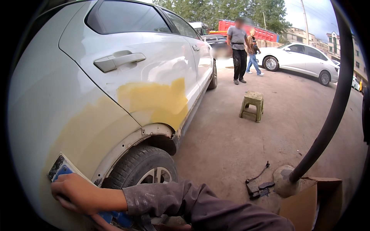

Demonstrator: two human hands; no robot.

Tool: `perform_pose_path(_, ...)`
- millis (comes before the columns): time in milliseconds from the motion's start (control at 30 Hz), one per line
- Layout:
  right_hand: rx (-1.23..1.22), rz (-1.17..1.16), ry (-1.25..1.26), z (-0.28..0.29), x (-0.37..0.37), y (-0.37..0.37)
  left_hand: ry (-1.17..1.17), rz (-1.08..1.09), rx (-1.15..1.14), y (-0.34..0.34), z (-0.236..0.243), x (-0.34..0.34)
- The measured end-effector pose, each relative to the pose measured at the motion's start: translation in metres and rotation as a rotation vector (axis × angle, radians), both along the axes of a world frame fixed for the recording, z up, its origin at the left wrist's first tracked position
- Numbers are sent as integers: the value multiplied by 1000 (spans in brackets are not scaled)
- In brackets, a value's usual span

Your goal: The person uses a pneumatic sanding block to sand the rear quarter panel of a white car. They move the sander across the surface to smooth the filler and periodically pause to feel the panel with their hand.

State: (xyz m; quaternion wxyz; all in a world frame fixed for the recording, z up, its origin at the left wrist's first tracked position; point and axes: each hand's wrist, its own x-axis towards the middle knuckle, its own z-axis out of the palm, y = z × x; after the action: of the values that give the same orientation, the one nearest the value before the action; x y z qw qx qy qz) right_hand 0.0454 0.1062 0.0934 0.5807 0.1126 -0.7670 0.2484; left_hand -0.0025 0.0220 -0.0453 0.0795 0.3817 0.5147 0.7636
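Right grip [83, 193] holds 1 blue block [64, 170] — against the white car [104, 82].

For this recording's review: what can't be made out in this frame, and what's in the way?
All in the head view:
Left hand: apparently just a sliver shows; the lower edge cuts off the rest, so its grip is unclear.
Blue-backed tool: partly hidden by the right hand.
Wheel: lower part hidden behind the sleeve.
Cardboard box: contents hidden by its walls.
Dark items on the ground: too small to identify.
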Motion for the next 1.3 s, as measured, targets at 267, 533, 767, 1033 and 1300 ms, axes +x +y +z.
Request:
perform_pose_path(267, -90, 4, 29, 40, 5, 29, -64, -302, -164, 9, 71, 13)
perform_pose_path(533, -74, -22, 59, 1, 10, 9, -9, -105, -29, 12, 21, 5)
perform_pose_path(767, -83, -26, 40, 29, 12, 43, 39, -226, -63, 33, 42, 0)
perform_pose_path(1033, -119, -64, 102, 24, 34, 24, -173, -228, -63, 9, 59, 43)
perform_pose_path(1300, -130, -108, -71, 6, 63, 21, -27, -291, -71, 7, 35, 57)
